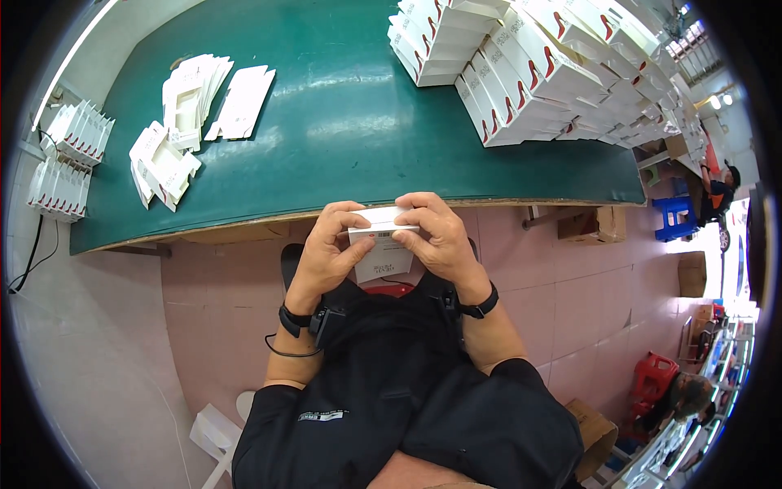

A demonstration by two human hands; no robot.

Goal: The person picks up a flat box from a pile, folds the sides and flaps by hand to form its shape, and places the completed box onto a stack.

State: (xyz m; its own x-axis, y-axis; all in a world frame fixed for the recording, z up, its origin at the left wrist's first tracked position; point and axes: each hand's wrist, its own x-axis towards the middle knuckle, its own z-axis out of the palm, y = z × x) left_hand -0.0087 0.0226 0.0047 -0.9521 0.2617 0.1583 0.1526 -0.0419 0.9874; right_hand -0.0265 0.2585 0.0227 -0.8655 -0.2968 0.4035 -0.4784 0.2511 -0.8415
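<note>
A white printed paper box (383,259) is held upright in front of my body, just off the near edge of the green table. On its left side my left hand (332,244) pinches the top end between thumb and fingers. My right hand (440,240) grips the same end from the right, thumb on the near face and fingers over the far side. Both thumbs press near the top edge, where flaps show. The lower part of the box hangs toward my lap.
Flat white carton blanks (187,98) lie at the table's left. Stacked white boxes (529,81) fill its right end, and more boxes (61,187) stand beyond the left edge. A blue stool (674,218) and a cardboard carton (599,225) are on the right; people are at far right.
</note>
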